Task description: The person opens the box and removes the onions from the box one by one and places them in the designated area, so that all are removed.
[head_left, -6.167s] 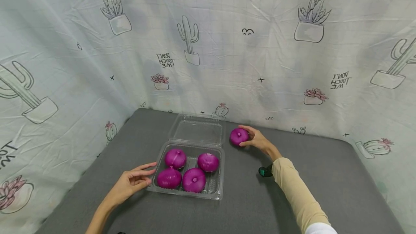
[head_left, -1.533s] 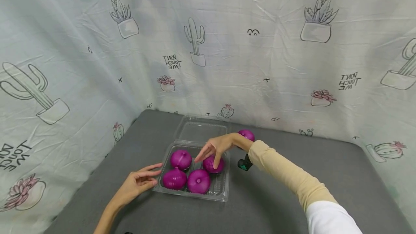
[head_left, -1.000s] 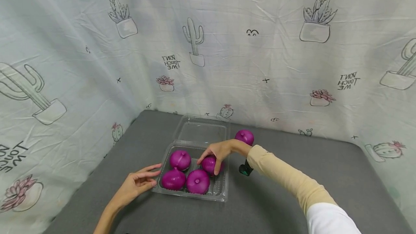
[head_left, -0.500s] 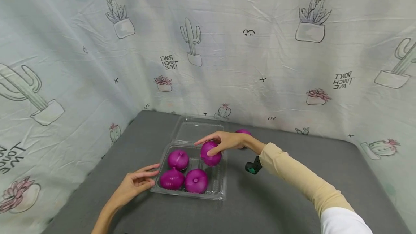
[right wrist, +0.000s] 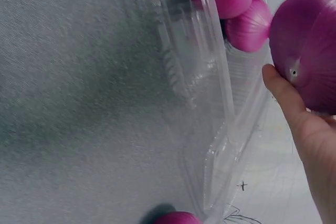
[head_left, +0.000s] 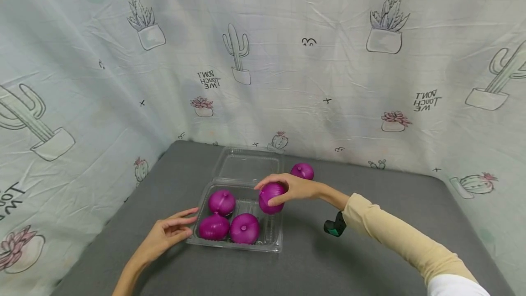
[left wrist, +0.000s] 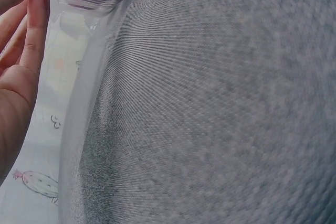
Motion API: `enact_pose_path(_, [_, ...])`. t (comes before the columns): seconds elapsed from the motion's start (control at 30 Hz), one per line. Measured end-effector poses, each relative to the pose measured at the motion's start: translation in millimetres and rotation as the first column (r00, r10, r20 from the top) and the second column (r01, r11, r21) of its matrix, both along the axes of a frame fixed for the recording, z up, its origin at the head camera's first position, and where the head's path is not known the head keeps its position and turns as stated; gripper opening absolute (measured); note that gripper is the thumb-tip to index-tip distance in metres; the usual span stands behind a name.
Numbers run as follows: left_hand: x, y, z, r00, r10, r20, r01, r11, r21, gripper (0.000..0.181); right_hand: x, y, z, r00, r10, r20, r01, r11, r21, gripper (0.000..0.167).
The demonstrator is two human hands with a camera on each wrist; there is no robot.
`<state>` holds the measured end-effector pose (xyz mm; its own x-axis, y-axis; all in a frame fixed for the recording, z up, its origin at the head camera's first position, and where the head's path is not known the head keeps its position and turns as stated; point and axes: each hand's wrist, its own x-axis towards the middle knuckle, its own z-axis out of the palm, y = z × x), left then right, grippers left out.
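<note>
Held onion (head_left: 268, 195): raised, clear container's (head_left: 269, 232) right side; pale mark (right wrist: 294, 72) shows in right wrist view only | Right-hand grip (head_left: 297, 187): curled round onion, thumb nearside | Left-hand grip (head_left: 164, 235): wide, at container's left edge | Lone onion (head_left: 302, 171): counter (head_left: 230, 273), cut off in right wrist view

Pale, wrinkled cloth backdrop (head_left: 283, 81) with cactus prints (head_left: 236, 49) fills upper frame and both sides; gray tabletop (head_left: 312, 264) spans lower center.

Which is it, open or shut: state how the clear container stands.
Open: the clear container has its lid folded back behind it, and three purple onions lie uncovered inside.
</note>
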<state>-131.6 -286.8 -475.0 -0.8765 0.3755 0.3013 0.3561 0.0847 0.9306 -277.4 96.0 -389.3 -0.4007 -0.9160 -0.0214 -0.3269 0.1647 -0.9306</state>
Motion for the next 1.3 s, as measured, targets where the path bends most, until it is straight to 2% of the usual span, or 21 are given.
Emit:
enact_pose_path(0.1, [0.1,-0.3,-0.8,1.000,-0.010,0.012,0.010,1.000,0.011,0.034,4.3,3,-1.0,1.000,-0.028,-0.010,0.028,1.000,-0.009,0.042])
enact_pose_path(0.27, [-0.3,1.1,-1.5,1.000,-0.016,0.013,0.016,1.000,0.010,0.034,11.7,9,-1.4,0.997,-0.069,0.024,0.070,0.994,-0.082,0.051])
enact_pose_path(0.53, [0.2,1.0,0.5,1.000,-0.011,0.014,0.011,1.000,0.011,0.034,33.7,21,-2.2,0.994,-0.063,-0.091,0.043,0.977,-0.210,0.047])
enact_pose_path(0.67, [1.0,0.3,1.0,1.000,-0.005,0.012,0.005,1.000,0.007,0.034,45.3,27,-5.9,0.998,-0.062,0.019,0.065,0.966,-0.249,0.050])
enact_pose_path(0.8, [1.6,-0.4,-0.3,1.000,-0.004,0.001,0.004,1.000,0.013,0.033,54.4,35,-10.4,0.983,-0.054,0.178,0.097,0.965,-0.245,0.048])
enact_pose_path(0.9, [1.9,-0.7,-1.2,1.000,-0.019,-0.006,0.019,1.000,0.023,0.033,60.8,42,-12.6,0.976,-0.023,0.216,0.079,0.964,-0.255,0.045])
enact_pose_path(0.97, [2.3,-0.9,-1.3,1.000,-0.023,-0.008,0.023,0.999,0.026,0.033,65.7,45,-12.5,0.977,-0.020,0.211,0.075,0.964,-0.254,0.043])
enact_pose_path(1.1, [2.7,-1.2,-0.7,1.000,-0.009,-0.014,0.009,1.000,0.019,0.033,76.9,47,-13.3,0.985,-0.062,0.162,0.104,0.957,-0.270,0.041])
enact_pose_path(1.3, [0.6,-0.4,-0.3,1.000,-0.014,-0.028,0.015,1.000,0.017,0.034,93.7,55,-20.5,0.987,-0.149,0.065,0.163,0.926,-0.341,0.043])
